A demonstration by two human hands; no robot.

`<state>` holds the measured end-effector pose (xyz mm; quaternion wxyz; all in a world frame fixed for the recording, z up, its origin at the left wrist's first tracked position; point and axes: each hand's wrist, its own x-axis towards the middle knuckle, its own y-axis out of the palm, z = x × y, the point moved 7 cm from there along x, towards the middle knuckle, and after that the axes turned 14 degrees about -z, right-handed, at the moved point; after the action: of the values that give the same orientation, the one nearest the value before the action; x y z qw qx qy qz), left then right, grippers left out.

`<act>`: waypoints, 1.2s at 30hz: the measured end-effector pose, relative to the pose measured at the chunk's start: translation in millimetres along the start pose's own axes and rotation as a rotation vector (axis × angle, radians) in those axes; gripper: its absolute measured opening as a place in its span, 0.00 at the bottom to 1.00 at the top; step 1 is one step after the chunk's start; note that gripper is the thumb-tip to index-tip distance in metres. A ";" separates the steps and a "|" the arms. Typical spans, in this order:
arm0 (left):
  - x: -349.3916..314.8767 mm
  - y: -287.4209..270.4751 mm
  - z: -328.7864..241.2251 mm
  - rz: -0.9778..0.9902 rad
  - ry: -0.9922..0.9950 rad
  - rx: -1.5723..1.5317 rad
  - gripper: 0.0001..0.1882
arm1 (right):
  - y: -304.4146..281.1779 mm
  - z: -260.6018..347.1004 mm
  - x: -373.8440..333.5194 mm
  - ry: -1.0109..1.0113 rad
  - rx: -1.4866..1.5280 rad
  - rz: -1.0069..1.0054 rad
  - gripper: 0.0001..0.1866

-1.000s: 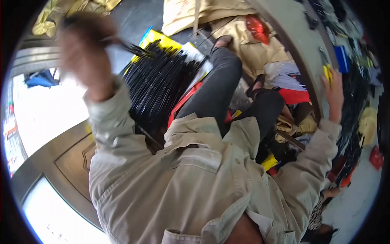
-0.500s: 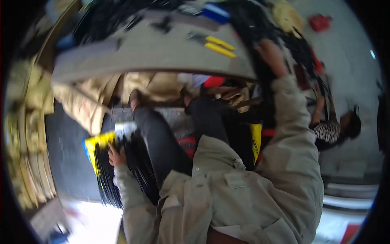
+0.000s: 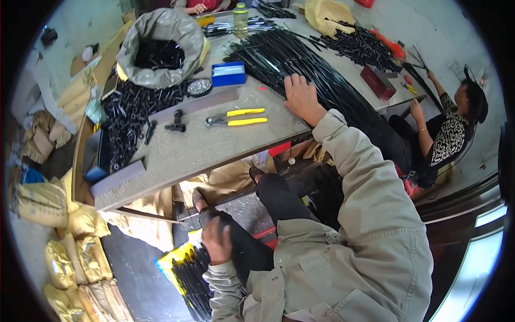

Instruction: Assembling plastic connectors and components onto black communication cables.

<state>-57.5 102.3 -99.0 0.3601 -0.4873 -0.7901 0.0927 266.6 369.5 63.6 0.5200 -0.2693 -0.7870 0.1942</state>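
Observation:
My right hand [image 3: 303, 99] lies on the tabletop [image 3: 241, 142] near its front edge, fingers extended, beside a large spread of long black strips [image 3: 316, 70]. It holds nothing that I can see. My left hand [image 3: 216, 241] is raised by my left thigh, thumb apart from the fingers, with nothing visible in it. Below and beside it is a bundle of thin black strips [image 3: 192, 279] on a yellow and blue bag [image 3: 179, 261]. Yellow-handled pliers [image 3: 236, 117] and black plastic fittings [image 3: 176, 124] rest on the table left of my right hand.
A sack [image 3: 161, 40] of black parts stands at the back left above a pile of small black pieces [image 3: 131, 110]. Nearby are a blue box [image 3: 228, 74] and a bottle [image 3: 241, 20]. A co-worker [image 3: 448, 121] sits at the right; packed sacks [image 3: 80, 257] line the left.
The view has swung, showing more of the table. My left hand has come up off the black strip bundle. My right hand, earlier reaching over the dark strips, now rests on the table edge.

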 end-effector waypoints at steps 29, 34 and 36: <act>183.0 273.9 -248.3 0.010 0.537 -0.042 0.36 | 29.8 -90.7 44.2 0.603 0.860 0.235 0.12; 176.9 297.0 -252.4 0.310 0.629 0.054 0.34 | -6.0 -98.8 69.6 0.639 1.079 0.041 0.15; 178.5 299.5 -253.1 0.299 0.640 0.074 0.33 | -33.8 -108.6 79.3 0.647 1.159 -0.190 0.16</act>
<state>272.6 352.1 20.5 0.5892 -0.5885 -0.5534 0.0156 334.5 395.5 181.8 0.8052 0.0793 -0.3801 0.4483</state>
